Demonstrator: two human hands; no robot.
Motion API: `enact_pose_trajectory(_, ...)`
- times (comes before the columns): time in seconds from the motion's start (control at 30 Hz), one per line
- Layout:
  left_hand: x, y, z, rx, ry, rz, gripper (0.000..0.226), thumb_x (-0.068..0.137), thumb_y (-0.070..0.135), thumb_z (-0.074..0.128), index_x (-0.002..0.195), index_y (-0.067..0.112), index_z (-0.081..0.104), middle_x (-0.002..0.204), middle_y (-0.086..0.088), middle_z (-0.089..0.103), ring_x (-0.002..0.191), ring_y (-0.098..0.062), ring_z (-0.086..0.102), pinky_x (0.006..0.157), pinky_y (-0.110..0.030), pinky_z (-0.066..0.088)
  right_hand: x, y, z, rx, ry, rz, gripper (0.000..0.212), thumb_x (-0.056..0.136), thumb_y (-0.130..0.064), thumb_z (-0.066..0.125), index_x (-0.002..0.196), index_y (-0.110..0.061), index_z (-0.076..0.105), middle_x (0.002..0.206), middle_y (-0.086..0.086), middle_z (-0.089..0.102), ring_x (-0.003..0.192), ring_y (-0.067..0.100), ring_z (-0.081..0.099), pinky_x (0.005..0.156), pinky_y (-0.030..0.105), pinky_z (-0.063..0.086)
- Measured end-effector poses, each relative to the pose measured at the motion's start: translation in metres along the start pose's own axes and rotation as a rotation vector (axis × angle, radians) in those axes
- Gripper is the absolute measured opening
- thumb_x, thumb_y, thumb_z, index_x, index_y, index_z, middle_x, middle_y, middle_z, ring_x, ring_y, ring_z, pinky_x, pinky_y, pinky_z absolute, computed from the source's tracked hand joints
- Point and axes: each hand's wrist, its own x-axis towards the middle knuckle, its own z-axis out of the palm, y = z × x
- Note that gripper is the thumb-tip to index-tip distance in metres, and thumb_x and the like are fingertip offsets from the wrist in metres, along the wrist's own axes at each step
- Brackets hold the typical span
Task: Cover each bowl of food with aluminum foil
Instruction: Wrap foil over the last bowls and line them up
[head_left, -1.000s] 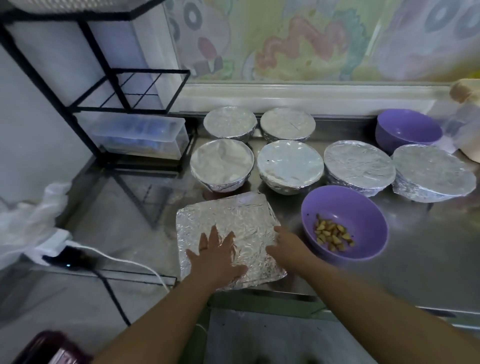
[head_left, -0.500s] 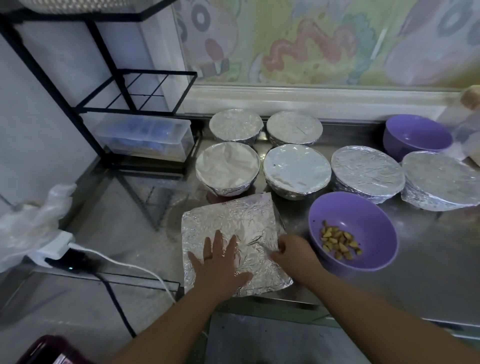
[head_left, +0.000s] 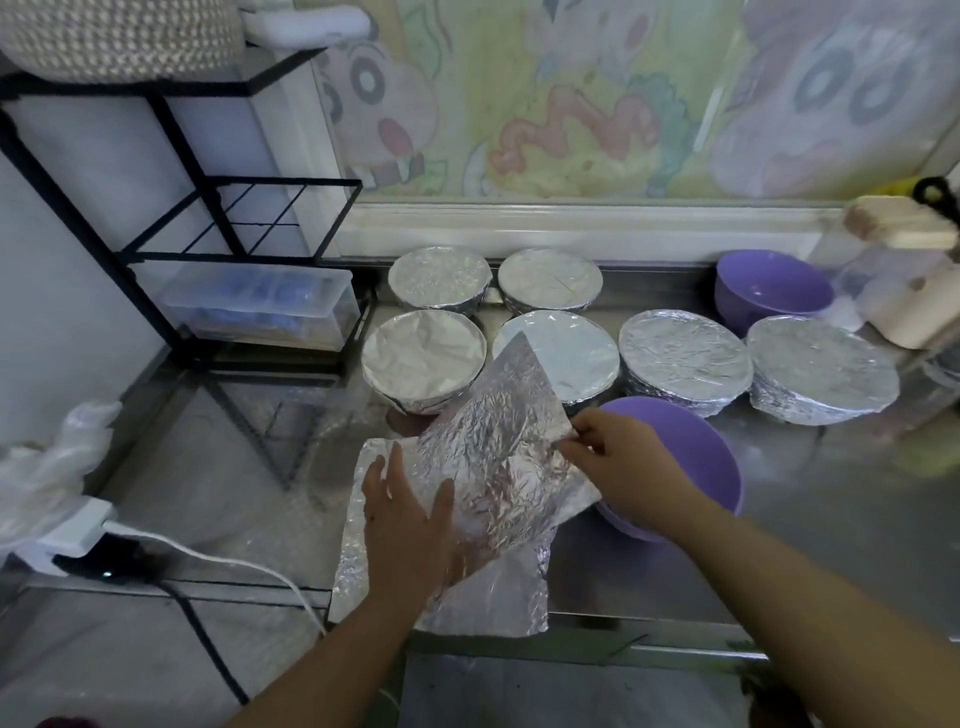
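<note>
I can read no word, label, brand or number anywhere in front of me (the wall picture (head_left: 571, 104) above the back edge of the counter (head_left: 810, 499) carries only cartoon drawings, with no lettering I can make out).

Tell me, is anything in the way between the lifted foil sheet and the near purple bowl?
Nothing I can see. The right hand pinches the lifted foil sheet right beside the near purple bowl, whose top is uncovered. The left hand presses the foil pile on the counter, away from the bowl.
</note>
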Motion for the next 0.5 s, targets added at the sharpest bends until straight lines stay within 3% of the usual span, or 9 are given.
enact_pose_trajectory(0.13, 0.009, 0.023, 0.007, -0.324, -0.13, -0.256, 0.068, 0.098, 0.04, 0.057, 0.155, 0.02, 0.024, 0.15, -0.009, 0.04, 0.119, -0.02, 0.052, 0.093, -0.034, 0.043, -0.005, 0.021, -0.027, 0.087, 0.02, 0.086, 0.012, 0.096, -0.026, 0.068, 0.087, -0.018, 0.065, 0.076, -0.001, 0.073, 0.067, 0.027, 0.067, 0.069, 0.045, 0.053)
enact_pose_trajectory(0.27, 0.008, 0.036, 0.023, -0.575, -0.238, -0.395, 0.067, 0.095, 0.025, 0.066, 0.152, 0.023, 0.031, 0.138, -0.006, 0.054, 0.112, -0.022, 0.058, 0.101, -0.04, 0.046, -0.014, 0.053, -0.053, 0.111, 0.041, 0.238, 0.013, 0.089, -0.019, 0.074, 0.08, -0.018, 0.065, 0.061, -0.006, 0.067, 0.063, 0.02, 0.061, 0.064, 0.035, 0.049)
enact_pose_trajectory(0.33, 0.005, 0.047, 0.032, -0.615, -0.231, -0.364, 0.061, 0.093, 0.018, 0.068, 0.147, 0.027, 0.039, 0.132, -0.002, 0.057, 0.111, -0.021, 0.061, 0.099, -0.041, 0.051, -0.021, 0.073, -0.067, 0.096, 0.087, 0.312, 0.014, 0.081, -0.021, 0.079, 0.079, -0.015, 0.066, 0.068, -0.003, 0.068, 0.065, 0.015, 0.06, 0.067, 0.033, 0.047)
enact_pose_trajectory(0.4, 0.002, 0.059, 0.036, -0.655, -0.247, -0.296, 0.049, 0.093, 0.013, 0.067, 0.136, 0.028, 0.05, 0.123, 0.0, 0.063, 0.103, -0.019, 0.066, 0.087, -0.035, 0.057, -0.026, 0.091, -0.074, 0.135, 0.122, 0.376, 0.019, 0.075, -0.02, 0.079, 0.076, -0.011, 0.062, 0.066, 0.001, 0.066, 0.06, 0.015, 0.059, 0.064, 0.032, 0.046)
enact_pose_trajectory(0.5, 0.002, 0.076, 0.05, -0.556, -0.322, -0.171, 0.033, 0.094, 0.012, 0.065, 0.122, 0.03, 0.062, 0.108, -0.003, 0.069, 0.073, -0.013, 0.065, 0.063, -0.022, 0.054, -0.028, 0.114, -0.081, 0.184, 0.219, 0.447, 0.021, 0.079, -0.016, 0.08, 0.077, -0.014, 0.059, 0.06, -0.004, 0.066, 0.054, 0.017, 0.06, 0.054, 0.03, 0.046)
